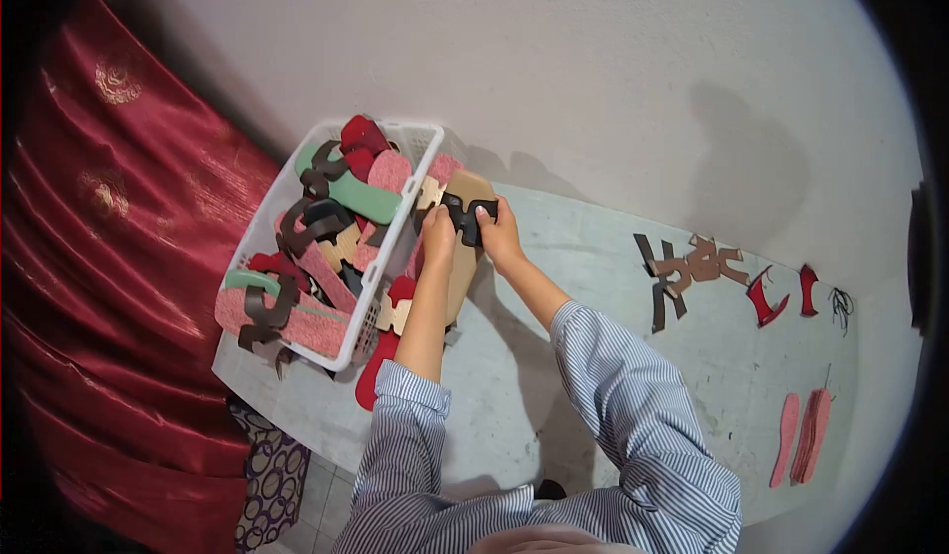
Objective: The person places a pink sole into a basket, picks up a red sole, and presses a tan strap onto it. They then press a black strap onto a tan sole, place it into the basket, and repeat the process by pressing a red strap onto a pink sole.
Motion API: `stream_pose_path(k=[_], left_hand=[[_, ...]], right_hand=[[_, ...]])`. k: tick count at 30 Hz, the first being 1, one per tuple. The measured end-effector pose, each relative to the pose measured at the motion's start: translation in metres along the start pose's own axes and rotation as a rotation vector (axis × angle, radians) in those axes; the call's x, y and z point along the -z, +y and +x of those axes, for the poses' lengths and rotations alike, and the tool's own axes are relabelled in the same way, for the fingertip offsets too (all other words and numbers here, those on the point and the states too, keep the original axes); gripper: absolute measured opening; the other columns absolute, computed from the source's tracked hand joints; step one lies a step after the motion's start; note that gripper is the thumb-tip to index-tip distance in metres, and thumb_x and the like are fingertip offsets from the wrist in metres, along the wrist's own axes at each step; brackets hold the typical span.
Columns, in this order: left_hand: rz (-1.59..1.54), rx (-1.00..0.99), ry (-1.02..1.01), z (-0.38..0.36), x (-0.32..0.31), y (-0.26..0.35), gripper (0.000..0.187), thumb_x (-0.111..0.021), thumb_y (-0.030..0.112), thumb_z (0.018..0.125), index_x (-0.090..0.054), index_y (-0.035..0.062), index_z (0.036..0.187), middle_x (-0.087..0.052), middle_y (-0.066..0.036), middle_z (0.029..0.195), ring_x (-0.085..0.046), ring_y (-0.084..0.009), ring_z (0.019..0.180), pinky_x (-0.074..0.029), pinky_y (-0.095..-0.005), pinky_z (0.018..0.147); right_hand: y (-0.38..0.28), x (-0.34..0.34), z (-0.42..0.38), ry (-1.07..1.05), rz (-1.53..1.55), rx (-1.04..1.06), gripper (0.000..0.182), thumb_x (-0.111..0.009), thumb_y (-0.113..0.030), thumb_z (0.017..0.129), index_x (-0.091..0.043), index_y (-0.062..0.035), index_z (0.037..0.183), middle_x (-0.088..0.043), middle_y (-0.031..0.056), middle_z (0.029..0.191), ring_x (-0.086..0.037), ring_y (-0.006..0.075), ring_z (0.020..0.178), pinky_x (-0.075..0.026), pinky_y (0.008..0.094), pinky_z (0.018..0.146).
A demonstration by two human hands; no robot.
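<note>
Both hands meet over a tan sole-shaped board point(474, 186) beside the white basket. My left hand point(439, 236) is closed on the left side of a black strap piece point(469, 220), and my right hand point(500, 235) grips its right side, thumb on top. The black piece lies across the tan board. Under and beside the board are pink and cream pieces and a red sole point(375, 371), partly covered by my left forearm.
A white basket point(372, 297) full of pink, green, red and dark sandal parts stands at the left. Brown straps point(703, 260), red straps point(766, 299), black cords point(840, 307) and pink soles point(812, 436) lie at the right. A wall rises behind the table.
</note>
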State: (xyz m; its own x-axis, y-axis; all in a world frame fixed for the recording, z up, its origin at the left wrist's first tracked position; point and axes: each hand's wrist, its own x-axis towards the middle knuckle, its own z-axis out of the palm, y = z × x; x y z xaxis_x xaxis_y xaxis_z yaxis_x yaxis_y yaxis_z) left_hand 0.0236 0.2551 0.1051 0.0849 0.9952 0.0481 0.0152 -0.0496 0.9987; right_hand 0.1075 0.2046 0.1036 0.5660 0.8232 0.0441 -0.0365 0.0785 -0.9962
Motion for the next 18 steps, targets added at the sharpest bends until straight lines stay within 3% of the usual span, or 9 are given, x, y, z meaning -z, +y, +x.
stream_pose_path(k=[3,5,7,9,13,14,15,18], left_hand=[[0.014,0.059,-0.003,0.028,0.0,0.003,0.033,-0.039,0.021,0.085,-0.057,-0.0063,0.089,-0.057,-0.011,0.08,-0.053,-0.0199,0.075,-0.04,-0.0304,0.071],[-0.076,0.199,0.021,0.037,-0.001,0.005,0.037,-0.041,0.022,0.085,-0.053,-0.0079,0.103,-0.056,-0.014,0.099,-0.052,-0.0209,0.091,-0.038,-0.0305,0.082],[-0.034,0.206,0.016,0.049,-0.003,-0.005,0.037,-0.041,0.023,0.086,-0.053,-0.0073,0.105,-0.056,-0.014,0.101,-0.052,-0.0211,0.092,-0.037,-0.0305,0.082],[-0.112,0.089,0.081,0.058,-0.007,-0.011,0.034,-0.039,0.021,0.086,-0.055,-0.0075,0.096,-0.056,-0.012,0.091,-0.052,-0.0173,0.081,-0.039,-0.0285,0.074],[-0.062,0.115,-0.055,0.061,-0.008,-0.003,0.038,-0.04,0.021,0.087,-0.047,-0.005,0.113,-0.054,-0.012,0.102,-0.051,-0.019,0.093,-0.038,-0.0287,0.08],[-0.05,0.182,-0.092,0.061,-0.008,0.003,0.041,-0.042,0.022,0.086,-0.043,-0.0025,0.119,-0.051,-0.015,0.11,-0.047,-0.0236,0.103,-0.033,-0.0323,0.089],[-0.049,0.183,-0.093,0.07,-0.008,-0.011,0.041,-0.042,0.022,0.086,-0.043,-0.0025,0.119,-0.051,-0.015,0.11,-0.047,-0.0236,0.103,-0.033,-0.0323,0.089],[0.104,0.017,-0.075,0.086,-0.006,-0.049,0.046,-0.047,0.026,0.083,-0.042,0.0001,0.121,-0.047,-0.018,0.114,-0.041,-0.0297,0.11,-0.024,-0.0374,0.097]], right_hand=[[0.001,-0.024,0.021,0.086,0.002,-0.002,0.029,-0.049,-0.011,0.085,-0.046,-0.0017,0.113,-0.056,0.0121,0.099,-0.052,0.0197,0.091,-0.04,0.0301,0.081],[0.002,-0.031,0.032,0.104,-0.018,-0.009,0.029,-0.05,-0.012,0.085,-0.047,-0.0026,0.112,-0.056,0.0131,0.1,-0.053,0.0216,0.091,-0.04,0.0306,0.081],[-0.001,-0.034,0.038,0.111,-0.083,0.005,0.029,-0.05,-0.013,0.085,-0.047,-0.0033,0.112,-0.057,0.015,0.1,-0.054,0.0246,0.092,-0.041,0.0321,0.081],[-0.002,-0.033,0.044,0.11,-0.089,0.018,0.03,-0.05,-0.013,0.084,-0.047,-0.0032,0.112,-0.057,0.016,0.099,-0.054,0.0261,0.092,-0.041,0.0328,0.08],[-0.005,-0.034,0.054,0.107,-0.111,0.063,0.029,-0.051,-0.012,0.083,-0.047,-0.0022,0.111,-0.058,0.0191,0.097,-0.055,0.0304,0.092,-0.041,0.0346,0.08],[-0.006,-0.036,0.055,0.108,-0.111,0.061,0.029,-0.051,-0.012,0.083,-0.047,-0.0022,0.111,-0.058,0.0191,0.097,-0.055,0.0304,0.092,-0.041,0.0346,0.08],[-0.002,-0.039,0.058,0.146,-0.135,0.09,0.029,-0.051,-0.012,0.083,-0.047,-0.002,0.11,-0.058,0.0202,0.097,-0.056,0.032,0.091,-0.042,0.0355,0.078],[0.013,-0.047,0.062,0.222,-0.171,0.134,0.03,-0.053,-0.012,0.081,-0.047,-0.0017,0.109,-0.058,0.0219,0.095,-0.057,0.0348,0.089,-0.043,0.0374,0.076]])
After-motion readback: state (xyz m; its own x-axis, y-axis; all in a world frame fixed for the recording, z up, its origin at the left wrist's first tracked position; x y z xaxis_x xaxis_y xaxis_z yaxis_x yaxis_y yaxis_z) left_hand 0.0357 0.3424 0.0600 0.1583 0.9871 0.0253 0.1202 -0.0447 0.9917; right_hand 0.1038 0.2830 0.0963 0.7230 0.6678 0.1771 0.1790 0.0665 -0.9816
